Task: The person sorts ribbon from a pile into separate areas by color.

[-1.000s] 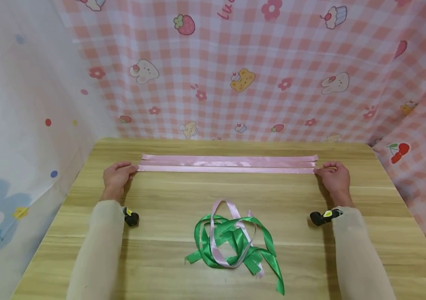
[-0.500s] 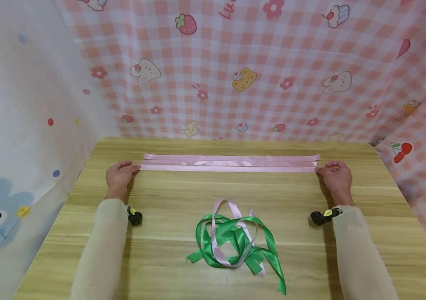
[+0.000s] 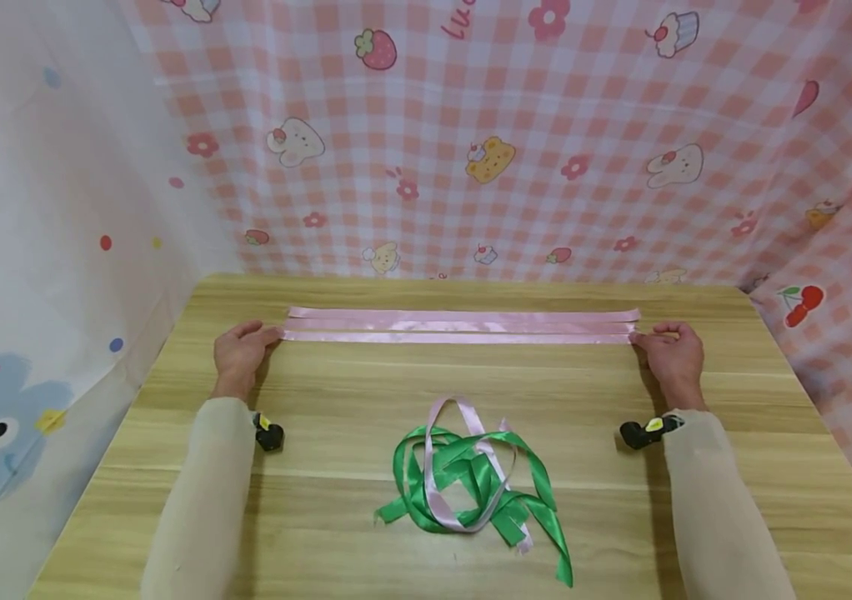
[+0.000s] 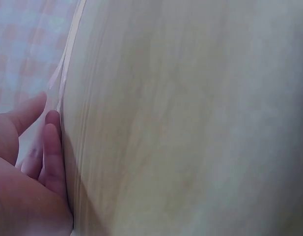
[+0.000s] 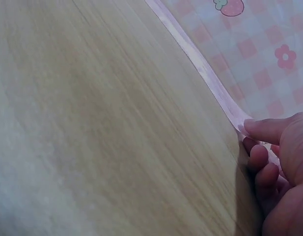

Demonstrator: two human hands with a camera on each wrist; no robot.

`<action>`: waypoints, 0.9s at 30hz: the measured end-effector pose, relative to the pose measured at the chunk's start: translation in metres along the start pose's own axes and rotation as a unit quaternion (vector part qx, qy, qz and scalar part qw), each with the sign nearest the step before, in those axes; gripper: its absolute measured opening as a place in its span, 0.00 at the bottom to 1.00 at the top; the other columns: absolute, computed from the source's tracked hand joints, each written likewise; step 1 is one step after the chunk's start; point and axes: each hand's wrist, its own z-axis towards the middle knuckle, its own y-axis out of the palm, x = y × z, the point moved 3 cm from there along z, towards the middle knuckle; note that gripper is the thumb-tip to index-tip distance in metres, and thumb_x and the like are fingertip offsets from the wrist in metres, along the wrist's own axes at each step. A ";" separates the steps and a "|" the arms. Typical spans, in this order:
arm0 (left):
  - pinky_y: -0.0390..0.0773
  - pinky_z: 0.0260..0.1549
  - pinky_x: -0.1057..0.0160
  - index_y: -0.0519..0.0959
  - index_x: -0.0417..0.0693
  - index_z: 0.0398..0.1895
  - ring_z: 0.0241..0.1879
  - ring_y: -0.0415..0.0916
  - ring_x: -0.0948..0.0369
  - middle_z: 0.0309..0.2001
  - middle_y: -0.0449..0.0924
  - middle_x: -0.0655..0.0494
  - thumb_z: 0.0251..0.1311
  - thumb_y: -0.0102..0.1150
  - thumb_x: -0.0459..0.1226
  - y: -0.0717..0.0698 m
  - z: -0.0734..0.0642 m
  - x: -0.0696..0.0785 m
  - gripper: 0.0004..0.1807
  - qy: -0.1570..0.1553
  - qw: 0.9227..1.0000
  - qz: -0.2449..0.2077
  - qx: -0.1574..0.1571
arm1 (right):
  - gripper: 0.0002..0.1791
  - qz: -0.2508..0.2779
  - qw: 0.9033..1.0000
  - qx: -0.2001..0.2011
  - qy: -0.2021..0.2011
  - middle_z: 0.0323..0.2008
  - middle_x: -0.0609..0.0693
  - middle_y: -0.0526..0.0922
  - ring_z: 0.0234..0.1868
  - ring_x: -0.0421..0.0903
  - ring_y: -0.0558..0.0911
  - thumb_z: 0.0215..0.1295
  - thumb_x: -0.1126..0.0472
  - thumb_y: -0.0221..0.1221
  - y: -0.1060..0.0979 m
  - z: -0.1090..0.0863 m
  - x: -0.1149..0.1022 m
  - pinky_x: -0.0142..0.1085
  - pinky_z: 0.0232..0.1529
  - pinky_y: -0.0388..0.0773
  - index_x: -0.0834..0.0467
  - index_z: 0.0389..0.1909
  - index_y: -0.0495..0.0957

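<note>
Three pink satin ribbons lie side by side across the far part of the table. My right hand [image 3: 675,358] pinches the right end of the front pink ribbon [image 3: 456,337] between thumb and fingers; in the right wrist view this ribbon [image 5: 200,64] runs up to the thumb. At its left end is my left hand [image 3: 240,357]. In the left wrist view the thumb [image 4: 31,113] stands apart from the fingers, whose tips touch or nearly touch the ribbon end. The middle ribbon [image 3: 463,327] and back ribbon [image 3: 463,316] lie untouched.
A loose tangle of green ribbon [image 3: 538,479] with a looped pink ribbon [image 3: 437,506] lies on the wooden table [image 3: 336,417] between the forearms. A checked curtain [image 3: 426,150] hangs behind the table's far edge, a white one [image 3: 43,208] at left.
The whole head view has shifted slightly. Both hands stay at the front ribbon's ends, and a thin gap between it and the middle ribbon shows more clearly.
</note>
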 end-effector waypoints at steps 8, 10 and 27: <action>0.81 0.38 0.73 0.65 0.40 0.70 0.34 0.81 0.71 0.57 0.81 0.50 0.60 0.64 0.27 -0.001 -0.003 -0.001 0.34 0.032 0.998 -0.053 -0.013 | 0.19 0.022 1.000 -0.018 -0.010 0.24 0.34 0.76 0.16 0.34 0.76 0.62 0.57 0.68 -0.004 -0.006 0.000 0.27 0.20 0.74 0.46 0.41 0.64; 0.80 0.35 0.75 0.66 0.42 0.69 0.34 0.79 0.72 0.49 0.83 0.56 0.61 0.65 0.29 -0.001 -0.008 -0.002 0.33 0.054 0.998 -0.031 0.001 | 0.19 0.015 1.000 -0.008 -0.016 0.29 0.38 0.74 0.19 0.34 0.75 0.62 0.57 0.67 -0.005 -0.010 0.000 0.27 0.20 0.73 0.45 0.41 0.64; 0.81 0.47 0.51 0.63 0.38 0.67 0.46 0.80 0.48 0.54 0.81 0.38 0.70 0.56 0.36 0.069 -0.106 0.002 0.26 0.143 0.931 0.167 -0.293 | 0.16 -0.012 0.953 -0.206 -0.220 0.37 0.51 0.72 0.26 0.36 0.70 0.68 0.61 0.61 0.069 -0.100 -0.069 0.28 0.26 0.69 0.67 0.46 0.69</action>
